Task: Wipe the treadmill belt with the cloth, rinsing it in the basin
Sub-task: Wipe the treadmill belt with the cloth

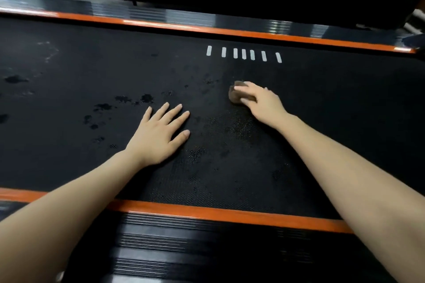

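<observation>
The brown cloth point(236, 94) is lying bunched on the black treadmill belt point(322, 103), right of the frame's center, just below a row of white marks point(243, 53). The right hand point(262, 102) is clamping its grip over the cloth. The left hand point(158, 135) is resting flat on the belt at center, fingers spread apart. Wet patches point(124, 101) are showing at left, and orange strips point(207, 212) are edging the belt.

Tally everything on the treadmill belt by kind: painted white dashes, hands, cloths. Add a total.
White dashes: 7
Hands: 2 (left hand, right hand)
Brown cloth: 1
Total: 10
</observation>
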Available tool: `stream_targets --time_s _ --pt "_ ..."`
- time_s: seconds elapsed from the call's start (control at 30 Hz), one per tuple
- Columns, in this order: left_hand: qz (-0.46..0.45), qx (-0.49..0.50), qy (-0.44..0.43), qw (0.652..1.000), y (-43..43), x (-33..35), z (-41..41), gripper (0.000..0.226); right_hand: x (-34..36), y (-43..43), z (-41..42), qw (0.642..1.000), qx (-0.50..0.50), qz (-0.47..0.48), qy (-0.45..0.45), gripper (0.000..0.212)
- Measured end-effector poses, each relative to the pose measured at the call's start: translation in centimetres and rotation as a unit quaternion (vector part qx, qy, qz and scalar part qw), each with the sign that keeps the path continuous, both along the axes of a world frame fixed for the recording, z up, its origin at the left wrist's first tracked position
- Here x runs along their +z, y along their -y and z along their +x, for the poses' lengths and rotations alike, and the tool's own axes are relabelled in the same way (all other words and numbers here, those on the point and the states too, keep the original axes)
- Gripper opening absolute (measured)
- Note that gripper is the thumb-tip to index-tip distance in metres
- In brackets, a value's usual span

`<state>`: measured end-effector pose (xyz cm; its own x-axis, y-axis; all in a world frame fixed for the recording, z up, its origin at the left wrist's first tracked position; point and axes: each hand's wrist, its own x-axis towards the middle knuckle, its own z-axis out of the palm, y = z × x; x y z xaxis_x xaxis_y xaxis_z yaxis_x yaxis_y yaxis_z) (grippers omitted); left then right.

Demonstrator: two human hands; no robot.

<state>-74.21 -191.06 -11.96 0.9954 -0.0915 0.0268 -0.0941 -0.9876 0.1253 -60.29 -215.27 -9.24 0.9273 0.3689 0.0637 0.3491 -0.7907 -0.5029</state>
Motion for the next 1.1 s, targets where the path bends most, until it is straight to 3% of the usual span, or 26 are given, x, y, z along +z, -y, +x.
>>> stream_targets --time_s 0.07,0.17,0.27,0.5,0.77,0.87,1.0,1.1 --pt "0.001 -0.001 0.001 1.0 -0.1 0.0 0.2 0.086 -0.2 -1.7 -0.8 1.0 -0.012 -0.005 0.01 0.038" --pt "0.007 -0.003 0.007 1.0 -0.1 -0.1 0.1 0.086 -0.4 -1.9 -6.1 0.994 0.106 0.01 0.021 0.04" --pt "0.009 -0.01 0.018 1.0 -0.1 0.0 0.0 0.086 -0.2 2.2 -10.9 0.98 0.194 0.028 -0.022 0.044" --pt "0.011 -0.022 0.041 0.999 -0.1 -0.5 0.3 0.086 2.2 13.2 -14.8 0.995 0.013 0.021 -0.093 0.051" --pt "0.01 -0.056 0.051 0.997 -1.3 -0.2 0.9 0.081 0.7 -3.0 -17.2 0.976 0.201 0.018 -0.081 0.042" --pt "0.029 -0.095 0.051 0.994 -3.4 0.2 1.3 0.077 1.0 1.0 -17.4 0.974 0.195 0.019 -0.116 0.047" --pt "0.011 -0.12 0.03 0.992 -4.8 0.2 1.4 0.077 3.1 10.8 -18.6 0.981 0.074 0.004 -0.177 0.056" --pt "0.009 -0.12 0.028 0.992 -4.6 -0.1 1.3 0.078 3.6 10.9 -19.6 0.983 0.046 0.014 -0.177 0.06"
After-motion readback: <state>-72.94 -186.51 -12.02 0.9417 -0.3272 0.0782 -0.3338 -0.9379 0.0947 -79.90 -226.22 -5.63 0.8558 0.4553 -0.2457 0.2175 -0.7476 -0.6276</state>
